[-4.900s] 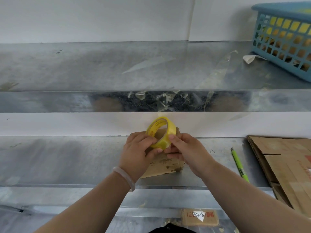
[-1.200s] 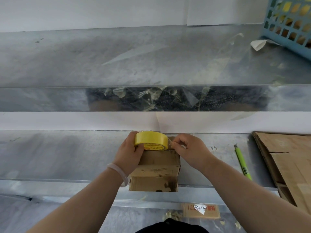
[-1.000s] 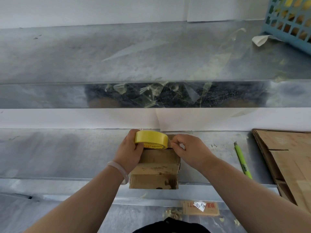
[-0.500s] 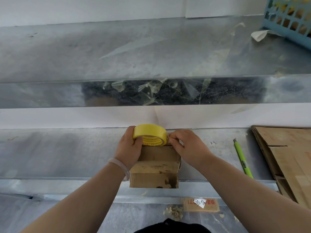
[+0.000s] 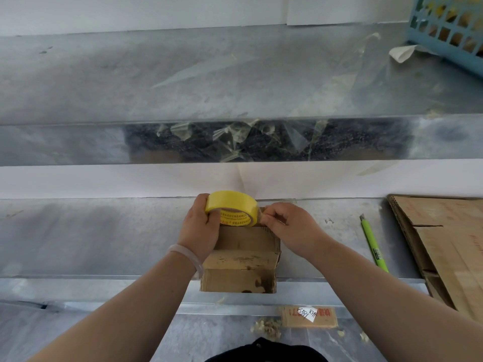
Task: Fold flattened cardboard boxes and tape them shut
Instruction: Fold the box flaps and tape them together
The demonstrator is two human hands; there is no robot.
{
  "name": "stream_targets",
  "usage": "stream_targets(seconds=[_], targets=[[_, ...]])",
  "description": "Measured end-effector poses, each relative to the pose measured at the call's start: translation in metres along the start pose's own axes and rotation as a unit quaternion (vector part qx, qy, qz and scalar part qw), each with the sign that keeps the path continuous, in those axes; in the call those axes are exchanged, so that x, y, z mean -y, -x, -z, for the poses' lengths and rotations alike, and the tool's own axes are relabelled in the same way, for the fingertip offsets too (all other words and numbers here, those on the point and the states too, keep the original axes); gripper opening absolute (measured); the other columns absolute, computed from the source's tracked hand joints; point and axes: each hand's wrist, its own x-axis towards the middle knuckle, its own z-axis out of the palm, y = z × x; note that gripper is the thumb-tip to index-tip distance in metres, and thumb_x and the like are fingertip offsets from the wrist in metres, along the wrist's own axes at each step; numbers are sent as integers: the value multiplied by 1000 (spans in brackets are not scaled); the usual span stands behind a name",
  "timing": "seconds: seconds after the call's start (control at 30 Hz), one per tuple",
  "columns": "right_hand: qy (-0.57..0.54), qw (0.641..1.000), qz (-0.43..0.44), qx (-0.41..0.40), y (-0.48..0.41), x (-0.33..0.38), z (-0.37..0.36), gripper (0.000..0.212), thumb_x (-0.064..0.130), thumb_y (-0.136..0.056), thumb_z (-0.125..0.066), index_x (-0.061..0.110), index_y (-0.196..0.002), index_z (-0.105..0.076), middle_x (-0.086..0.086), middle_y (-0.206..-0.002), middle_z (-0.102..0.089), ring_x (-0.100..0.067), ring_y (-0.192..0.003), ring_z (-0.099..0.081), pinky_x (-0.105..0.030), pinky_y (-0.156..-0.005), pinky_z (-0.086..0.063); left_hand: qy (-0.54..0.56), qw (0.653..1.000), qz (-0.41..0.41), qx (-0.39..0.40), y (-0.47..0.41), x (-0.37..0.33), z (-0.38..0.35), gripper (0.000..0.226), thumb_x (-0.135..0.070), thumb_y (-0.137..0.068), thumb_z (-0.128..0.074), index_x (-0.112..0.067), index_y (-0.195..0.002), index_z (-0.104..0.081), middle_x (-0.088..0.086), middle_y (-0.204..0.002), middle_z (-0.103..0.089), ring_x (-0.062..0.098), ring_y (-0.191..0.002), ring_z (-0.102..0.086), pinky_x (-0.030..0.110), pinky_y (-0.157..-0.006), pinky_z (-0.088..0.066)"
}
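Two hands meet at the box's 12 o'clock edge; a pull toward 6 looks next.
Left hand (image 5: 201, 228) grips the yellow tape roll (image 5: 232, 206); right hand (image 5: 290, 226), at its 3 o'clock, seems to pinch the tape end (image 5: 261, 216) onto the box (image 5: 243, 257). Box runs 12-to-6, overhanging the shelf (image 5: 104, 239) lip; green knife (image 5: 372, 244) lies well apart at 3.

1. A yellow tape roll (image 5: 233, 207) is gripped by the left hand (image 5: 201, 229) above the far edge of the cardboard box (image 5: 244, 257).
2. Its tape is pinched by the right hand (image 5: 291, 228), just beside the left.
3. A green knife (image 5: 372, 244) is laid right of that hand.
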Motion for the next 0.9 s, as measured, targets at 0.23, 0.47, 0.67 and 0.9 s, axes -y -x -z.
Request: stream_targets(seconds=[0.23,0.47,0.67,0.9], targets=[[42,999,15,27,3,-1,2,14,29,-94,-61,22,-84,-67,2,-86,-68,-16,-87,-60,-34,-80,-49,4,1000,5,2,0,1,-1,14,-9,-96,-44,-21,-103,-47,-3,-87,-56,17,-81,-52,29,-66,-38],[42,999,33,7,5,1,3,22,29,-94,-60,31,-73,-60,5,-75,-68,-5,-66,-53,-23,-65,-43,5,1000,19,-5,1,0,-2,14,-9,-96,-45,-21,-103,-46,2,-90,-57,21,-83,-53,31,-69,-38],[32,999,-3,21,4,1,2,15,30,-96,-59,25,-83,-64,6,-77,-62,-4,-67,-48,-22,-61,-39,10,1000,13,-5,4,1,-1,13,-9,-96,-45,-20,-103,-48,1,-88,-57,22,-82,-53,32,-69,-40],[40,999,-4,27,1,1,-1,24,29,-96,-59,33,-72,-56,3,-76,-58,-8,-68,-47,-21,-61,-37,12,1000,6,-12,6,3,-1,13,-8,-96,-47,-19,-102,-48,5,-90,-59,24,-83,-54,33,-71,-41]])
